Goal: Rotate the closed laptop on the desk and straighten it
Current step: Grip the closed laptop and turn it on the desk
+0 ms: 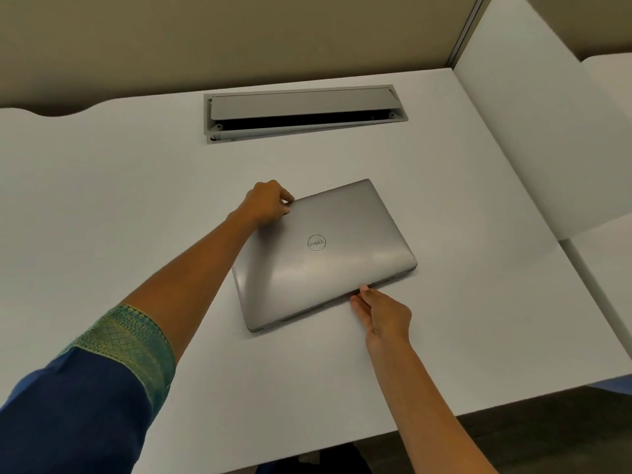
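Observation:
A closed silver laptop (pixel 325 258) with a round logo on its lid lies flat on the white desk (pixel 119 206), a little askew, its right side turned away from me. My left hand (pixel 268 201) grips its far left corner, fingers curled over the edge. My right hand (pixel 381 314) rests against the near long edge, right of the middle, fingertips touching the seam between lid and base.
A grey cable hatch (pixel 304 112) with its flap ajar is set into the desk behind the laptop. A white partition panel (pixel 533 131) stands along the right side. The desk's front edge runs close below my right forearm.

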